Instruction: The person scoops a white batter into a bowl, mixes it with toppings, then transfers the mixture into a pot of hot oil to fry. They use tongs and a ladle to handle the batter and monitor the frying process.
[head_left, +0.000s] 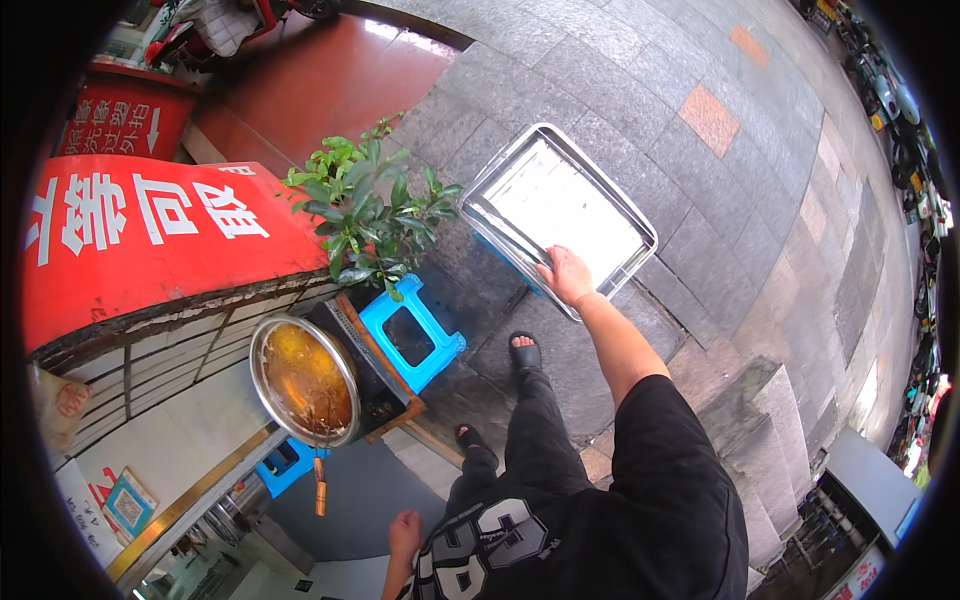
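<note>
My right hand (566, 275) reaches out over the near edge of a metal-rimmed rectangular tray (651, 244) and grips one end of metal tongs (512, 226), which lie along the tray's left side. The tray has a white inner surface with small specks and rests on something blue, mostly hidden beneath it. Low at my side, my left hand (405, 532) has its fingers curled, with nothing seen in it. A round metal pan (307, 379) of brown, foamy liquid stands left of my feet. A wire tool with a wooden handle (320, 487) hangs over the pan's near rim.
A blue plastic stool (412, 334) stands beside the pan's dark stand, with another blue stool (289, 465) below it. A leafy plant (375, 210) grows beside a red sign (165, 240). Stone steps (772, 450) lie at the right, and parked scooters (892, 105) line the far right.
</note>
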